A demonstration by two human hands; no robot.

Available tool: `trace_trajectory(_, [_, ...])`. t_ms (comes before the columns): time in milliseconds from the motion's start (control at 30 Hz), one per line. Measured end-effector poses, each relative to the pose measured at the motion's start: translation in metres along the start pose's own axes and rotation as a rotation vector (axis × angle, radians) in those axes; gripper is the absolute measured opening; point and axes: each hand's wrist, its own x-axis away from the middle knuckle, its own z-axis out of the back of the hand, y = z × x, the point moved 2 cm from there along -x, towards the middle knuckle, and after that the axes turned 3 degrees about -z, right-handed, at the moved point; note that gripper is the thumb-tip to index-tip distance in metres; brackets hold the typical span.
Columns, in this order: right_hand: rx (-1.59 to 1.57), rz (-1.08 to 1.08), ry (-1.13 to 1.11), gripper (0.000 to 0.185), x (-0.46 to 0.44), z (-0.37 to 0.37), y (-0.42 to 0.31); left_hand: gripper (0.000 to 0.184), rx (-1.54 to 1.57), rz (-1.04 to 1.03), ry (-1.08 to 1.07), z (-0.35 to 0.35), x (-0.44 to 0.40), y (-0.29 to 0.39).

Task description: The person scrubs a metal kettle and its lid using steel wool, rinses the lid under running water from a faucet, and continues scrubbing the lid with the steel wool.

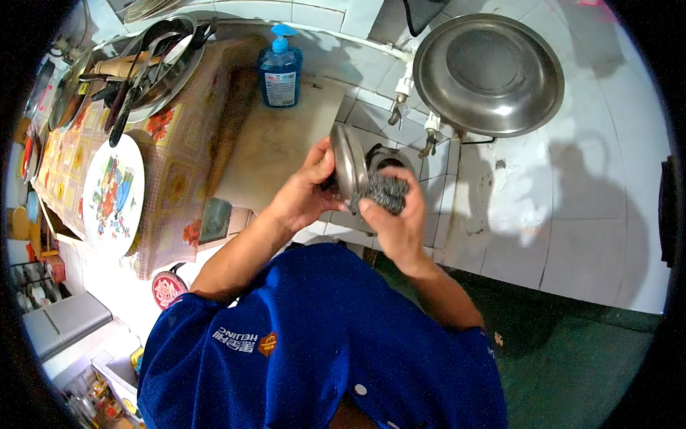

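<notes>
My left hand (306, 187) is wrapped round the edge of a round metal lid (348, 163), which it holds tilted almost on its side. In my right hand (397, 227) is a grey steel wool scrubber (386, 193), pressed up against or very close to the lid's lower right side. Just behind the scrubber, a dark-rimmed metal vessel (389, 154) is partly hidden by my hand and the lid. A blue soap bottle (280, 75) with a pump top stands beyond my left hand on a pale board (275, 136).
Two taps (431, 134) stick out from the wall pipe behind the sink. To the right, a large metal basin (493, 75) sits on the tiled counter (579, 236). At left, a flowered cloth (175, 171) carries a patterned plate (113, 196) and a bowl of utensils (168, 71).
</notes>
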Motion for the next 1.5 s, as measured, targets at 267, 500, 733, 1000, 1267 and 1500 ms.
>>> trace_trajectory(267, [-0.245,-0.092,0.122,0.043,-0.03,0.002,-0.024,0.072,-0.786,-0.557,-0.109,-0.008,-0.008,0.015])
trace_trajectory(500, [-0.094,0.022,0.032,0.045,-0.01,-0.006,-0.003,0.06,-0.034,0.023,0.058,0.001,-0.004,-0.002])
trace_trajectory(733, [-0.229,0.009,0.017,0.042,-0.01,-0.011,-0.007,0.058,0.08,0.198,-0.062,0.004,-0.009,-0.004])
trace_trajectory(1000, [-0.193,0.007,-0.024,0.044,-0.012,-0.015,-0.023,0.065,-0.119,-0.272,-0.047,-0.005,-0.013,-0.003])
trace_trajectory(1267, [-0.166,0.017,-0.098,0.047,0.009,-0.026,-0.008,0.05,0.122,-0.006,0.085,0.017,-0.021,0.006])
trace_trajectory(1500, [-0.187,-0.003,-0.021,0.045,0.006,-0.033,-0.01,0.05,-0.228,-0.244,0.316,0.025,-0.024,0.008])
